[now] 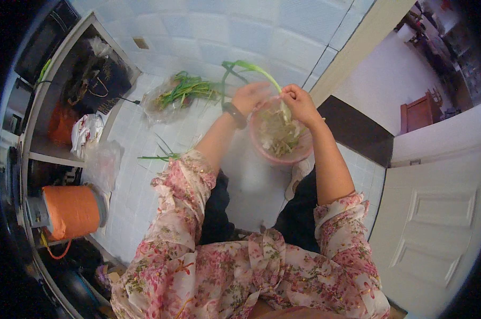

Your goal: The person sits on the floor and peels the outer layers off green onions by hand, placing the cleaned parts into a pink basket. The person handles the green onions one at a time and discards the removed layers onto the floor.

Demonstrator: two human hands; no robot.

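Note:
A green onion (266, 75) is between my hands above a pink plastic basin (280, 161); its white root end hangs over the basin and its green leaves arch up to the left. My right hand (298, 103) grips the stalk near the white part. My left hand (251, 97), blurred and with a dark bangle at the wrist, is beside the stalk; whether it holds it cannot be told. Peelings and root scraps (282, 137) lie in the basin. A bunch of green onions (188, 89) lies on a clear plastic bag (154, 105) on the floor to the left.
Loose green leaves (160, 156) lie on the tiled floor near my left sleeve. An open cabinet (57, 158) with bags stands at the left, an orange cylindrical container (73, 211) beside it. A tiled wall (208, 28) is ahead, a white panelled door (432, 223) at the right.

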